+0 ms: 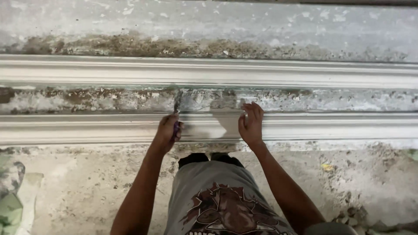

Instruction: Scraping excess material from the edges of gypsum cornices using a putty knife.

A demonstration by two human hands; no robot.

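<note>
The left hand (166, 132) is clenched around a small tool with a purple handle (176, 127), whose dark blade (177, 101) points up and away from the person, its tip reaching into the rough gap between two long white plaster mouldings. The hand itself rests over the near moulding (87, 128) — a ridged, pale strip lying across the whole view on the floor (87, 191). The right hand (251, 124) holds nothing; its fingers (254, 109) are released and spread flat, pressing on the top edge of the same near moulding, just beside the tool hand. The far moulding (305, 74) lies parallel, well apart from both hands. Between the two strips runs a band of crusted, brown-flecked plaster residue (109, 98). The floor is dusty and stained — a crumpled green and grey cloth (11, 191) lies at the left edge, and broken chunks of rubble (361, 217) sit at the lower right.
</note>
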